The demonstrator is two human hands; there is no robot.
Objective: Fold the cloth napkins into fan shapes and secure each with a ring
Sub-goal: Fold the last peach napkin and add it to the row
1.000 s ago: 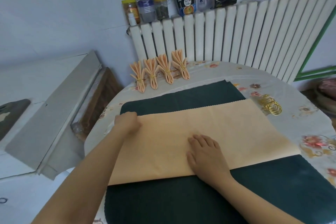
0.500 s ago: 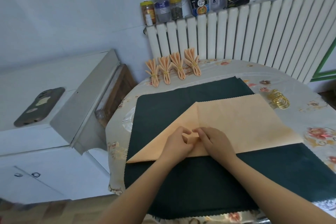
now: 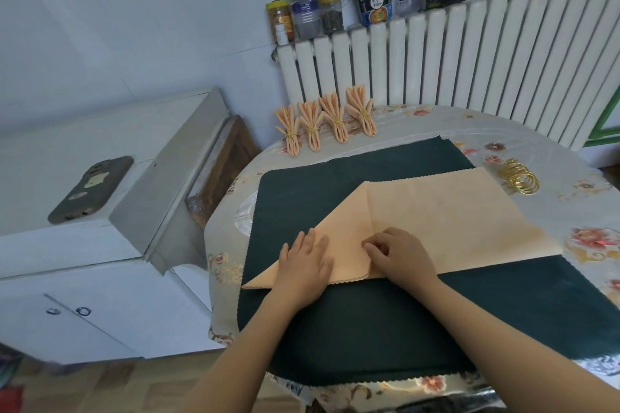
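Spread over the round floral-clothed table (image 3: 536, 144) is a dark green woven cloth (image 3: 369, 329) with pinked edges, and on it lies my peach cloth napkin (image 3: 453, 221), soft and matte, its scalloped border showing along the near edge. Its left part is folded over into a slanted triangle with a sharp crease running down the middle. My left hand (image 3: 303, 268) lies flat, fingers straight, pressing that triangle. My right hand (image 3: 401, 253) has its fingers curled, pinching the fabric at the crease. Beyond the green cloth, four finished peach fan napkins (image 3: 323, 122) with gold rings stand in a row near the white ribbed radiator (image 3: 469, 60). A loose pile of thin gold rings (image 3: 519, 180) sits just beside the napkin's far right corner. Green cloth stays bare in front of my hands.
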